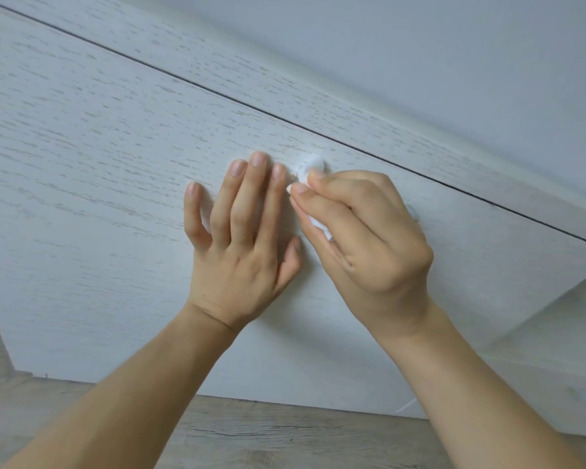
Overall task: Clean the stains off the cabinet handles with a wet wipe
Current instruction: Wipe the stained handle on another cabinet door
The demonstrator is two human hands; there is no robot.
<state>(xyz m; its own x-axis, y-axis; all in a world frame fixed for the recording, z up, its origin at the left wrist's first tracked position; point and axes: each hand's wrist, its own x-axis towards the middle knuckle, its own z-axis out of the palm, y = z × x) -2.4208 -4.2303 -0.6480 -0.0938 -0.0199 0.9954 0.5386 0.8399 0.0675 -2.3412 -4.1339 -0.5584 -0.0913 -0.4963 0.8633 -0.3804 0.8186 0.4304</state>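
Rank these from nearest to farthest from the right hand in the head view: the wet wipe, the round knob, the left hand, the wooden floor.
1. Wet wipe: held in the right hand.
2. Round knob: at its fingertips, just above.
3. Left hand: beside it to the left, flat on the cabinet front.
4. Wooden floor: below, at the cabinet's base.

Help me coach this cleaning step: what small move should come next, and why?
Probably rub the wet wipe around the round knob: the right hand pinches it at the knob's near edge, while the left hand rests flat on the cabinet door.
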